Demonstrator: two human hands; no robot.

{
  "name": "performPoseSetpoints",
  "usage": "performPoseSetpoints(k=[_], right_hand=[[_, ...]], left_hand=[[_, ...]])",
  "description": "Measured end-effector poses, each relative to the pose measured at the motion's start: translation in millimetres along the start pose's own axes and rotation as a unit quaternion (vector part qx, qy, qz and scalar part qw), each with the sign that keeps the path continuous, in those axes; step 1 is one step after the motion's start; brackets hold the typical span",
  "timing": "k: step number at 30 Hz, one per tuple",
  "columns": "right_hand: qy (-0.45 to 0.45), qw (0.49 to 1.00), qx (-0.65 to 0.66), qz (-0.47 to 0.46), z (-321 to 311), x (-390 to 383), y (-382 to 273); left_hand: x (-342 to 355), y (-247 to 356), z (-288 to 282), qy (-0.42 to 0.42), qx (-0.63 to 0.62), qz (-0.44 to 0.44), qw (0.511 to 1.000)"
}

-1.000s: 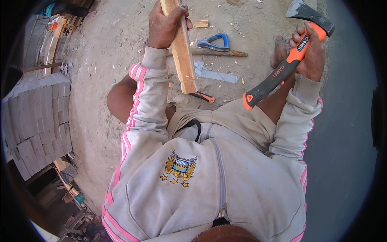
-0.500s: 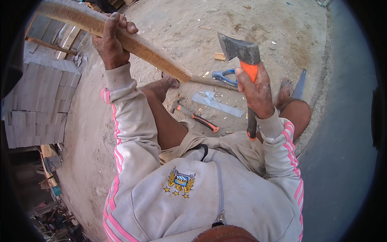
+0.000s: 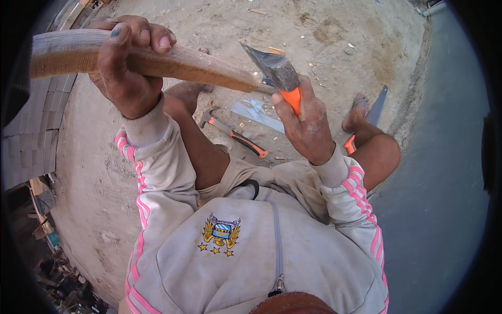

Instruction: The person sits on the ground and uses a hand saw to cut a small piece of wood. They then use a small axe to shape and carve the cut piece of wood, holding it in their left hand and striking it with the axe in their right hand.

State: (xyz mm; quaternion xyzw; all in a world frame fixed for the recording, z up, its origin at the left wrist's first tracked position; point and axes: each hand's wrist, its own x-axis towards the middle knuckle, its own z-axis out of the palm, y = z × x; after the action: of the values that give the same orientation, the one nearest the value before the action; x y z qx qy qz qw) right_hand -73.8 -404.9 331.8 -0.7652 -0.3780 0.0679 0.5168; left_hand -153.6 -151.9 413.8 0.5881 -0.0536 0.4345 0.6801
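My left hand (image 3: 125,68) is wrapped around a long piece of wood (image 3: 204,68), which slants across from the far left toward the middle. My right hand (image 3: 308,123) grips a hatchet (image 3: 277,70) by its orange handle, just under the dark steel head. The blade points up and to the left. In the view, the hatchet head lies beside the wood's right end; whether they touch I cannot tell. Most of the hatchet's handle is hidden behind my right hand and wrist.
On the sandy ground between my legs lie a claw hammer (image 3: 238,138) and a clear plastic ruler (image 3: 259,112). A handsaw (image 3: 376,107) lies by my right foot. Stacked grey blocks (image 3: 36,131) stand at the left. Wood chips are scattered ahead, and a smooth grey strip (image 3: 434,172) runs along the right.
The wood in my left hand has come lower and flatter. My right hand has brought the hatchet left, so its head is now near the wood's end.
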Motion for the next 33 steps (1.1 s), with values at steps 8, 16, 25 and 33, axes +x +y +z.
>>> performPoseSetpoints(k=[8,16,25,33], right_hand=[[0.064,0.996,0.018,-0.064,9.3,4.4,-15.8],[0.062,0.996,0.070,-0.012,9.3,3.7,-21.9],[0.000,0.999,0.026,0.040,22.3,0.8,2.6],[0.017,1.000,0.024,-0.002,18.1,-0.2,-7.3]], left_hand=[[-6.0,4.5,13.1,0.027,0.022,0.004,0.999],[-10.6,-2.2,9.6,0.029,0.013,0.011,0.999],[-12.8,4.3,15.2,0.038,0.023,-0.004,0.999],[-8.1,9.1,3.7,0.038,-0.021,-0.012,0.999]])
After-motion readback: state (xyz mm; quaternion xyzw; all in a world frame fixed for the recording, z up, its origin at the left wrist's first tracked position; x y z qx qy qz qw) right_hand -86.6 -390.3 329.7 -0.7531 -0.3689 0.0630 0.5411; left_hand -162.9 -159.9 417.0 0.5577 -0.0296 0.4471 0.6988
